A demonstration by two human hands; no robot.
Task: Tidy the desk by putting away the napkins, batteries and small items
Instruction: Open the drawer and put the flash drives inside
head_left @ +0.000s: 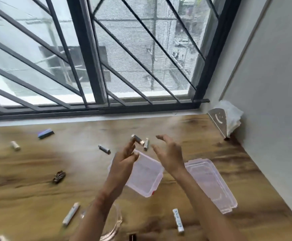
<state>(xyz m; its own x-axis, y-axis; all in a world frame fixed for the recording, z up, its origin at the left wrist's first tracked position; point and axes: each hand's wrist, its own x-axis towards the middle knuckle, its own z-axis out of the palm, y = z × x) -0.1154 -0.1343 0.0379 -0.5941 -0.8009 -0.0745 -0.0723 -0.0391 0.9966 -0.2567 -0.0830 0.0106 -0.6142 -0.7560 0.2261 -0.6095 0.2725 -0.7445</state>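
My left hand [124,159] is raised over the desk and pinches a grey battery [138,140] at its fingertips, just above the far corner of an open clear plastic box [148,180]. My right hand [169,153] hovers beside it with fingers spread and holds nothing. Another battery [146,144] lies on the desk right behind the hands. More batteries lie at the centre [104,149], far left [15,145], near left [71,213] and near right [178,220]. White napkins [232,115] stand in a metal holder [219,122] in the back right corner.
The box's clear lid [211,185] lies to its right. A blue block [45,133] and a brown hair clip [59,176] lie on the left of the wooden desk [28,197]. A glass jar [112,223] stands under my left forearm. The wall runs along the right.
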